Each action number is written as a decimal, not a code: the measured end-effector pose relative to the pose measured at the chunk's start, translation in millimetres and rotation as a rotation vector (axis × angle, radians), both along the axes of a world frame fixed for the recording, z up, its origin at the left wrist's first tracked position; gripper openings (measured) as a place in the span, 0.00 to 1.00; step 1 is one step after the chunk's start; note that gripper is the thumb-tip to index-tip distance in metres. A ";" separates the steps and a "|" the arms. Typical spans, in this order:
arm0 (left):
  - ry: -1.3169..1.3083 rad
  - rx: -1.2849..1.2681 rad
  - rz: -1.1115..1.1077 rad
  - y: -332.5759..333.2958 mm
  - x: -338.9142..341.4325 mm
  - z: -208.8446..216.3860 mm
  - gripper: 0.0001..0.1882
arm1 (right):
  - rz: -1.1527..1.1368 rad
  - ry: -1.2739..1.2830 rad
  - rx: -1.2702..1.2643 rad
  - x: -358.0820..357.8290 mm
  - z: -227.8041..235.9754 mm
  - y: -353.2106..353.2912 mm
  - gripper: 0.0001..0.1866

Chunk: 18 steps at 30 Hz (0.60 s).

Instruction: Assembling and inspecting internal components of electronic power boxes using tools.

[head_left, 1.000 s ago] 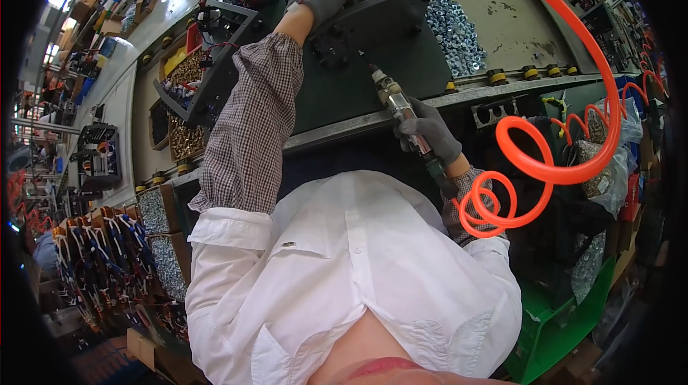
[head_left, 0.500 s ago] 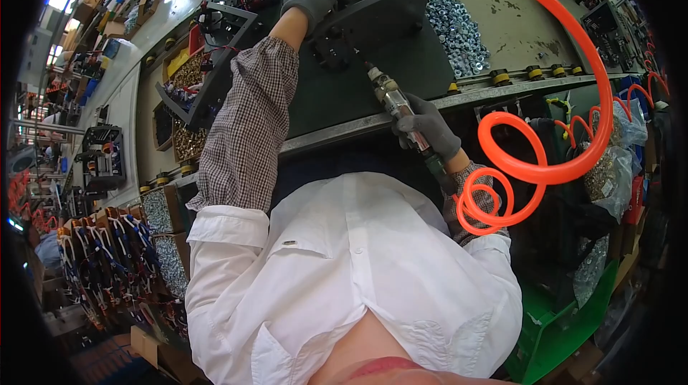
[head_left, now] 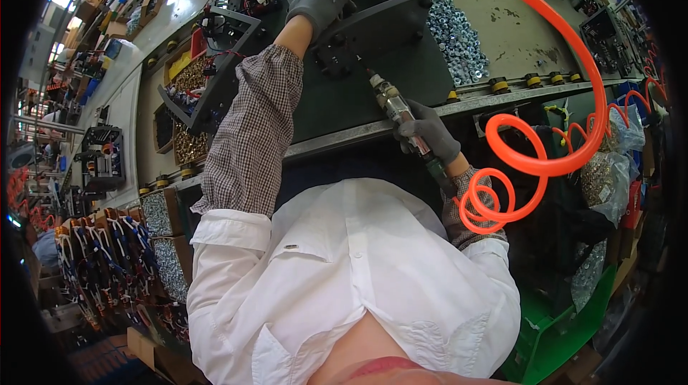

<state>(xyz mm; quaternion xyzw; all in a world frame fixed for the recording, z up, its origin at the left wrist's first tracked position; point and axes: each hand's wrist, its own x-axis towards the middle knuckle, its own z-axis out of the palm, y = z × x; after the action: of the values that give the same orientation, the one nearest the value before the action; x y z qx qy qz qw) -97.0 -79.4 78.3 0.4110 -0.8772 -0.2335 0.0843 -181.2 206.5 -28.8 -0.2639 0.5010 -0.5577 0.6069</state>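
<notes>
A dark grey casing point(head_left: 383, 32) with an angled wall rests tilted on the dark green mat point(head_left: 315, 109). My left hand point(head_left: 319, 8), in a grey glove, grips its upper edge, the fingers hooked over the wall near some red wires. My right hand point(head_left: 430, 134), gloved too, is wrapped round an air screwdriver point(head_left: 393, 104), which slants up and left. Its thin bit ends close to the small fittings at the casing's near left end; I cannot tell whether it touches. An orange coiled hose point(head_left: 548, 163) loops beside the tool's rear end.
Loose metal nuts point(head_left: 455, 41) lie heaped right of the casing. A second dark frame point(head_left: 215, 87) stands at left, beside bins of brass-coloured parts point(head_left: 190, 143). Wire bundles point(head_left: 107, 263) hang at lower left. A green bin point(head_left: 573, 335) sits at lower right.
The screwdriver's bit has drawn back slightly, down and right, from the casing's end. My left hand has shifted a little to the right on the casing. The orange hose has swung slightly.
</notes>
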 end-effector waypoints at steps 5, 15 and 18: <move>-0.037 0.002 -0.032 5.0 2.7 6.9 0.40 | 0.022 -0.116 -0.073 -2.8 -7.9 -5.3 0.37; -0.034 -0.055 -0.023 0.5 10.6 -5.7 0.38 | 0.087 0.091 -0.114 2.3 -14.4 -13.1 0.31; 0.334 -0.429 -0.068 35.0 34.4 -11.3 0.24 | 0.063 -0.120 -0.114 9.4 -10.7 -5.0 0.29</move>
<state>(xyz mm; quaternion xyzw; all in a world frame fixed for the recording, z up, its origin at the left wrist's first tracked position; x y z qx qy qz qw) -62.6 -44.4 67.0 0.3100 -0.8938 -0.1094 0.3050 -171.8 201.4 -39.4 -0.2799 0.4227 -0.5806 0.6371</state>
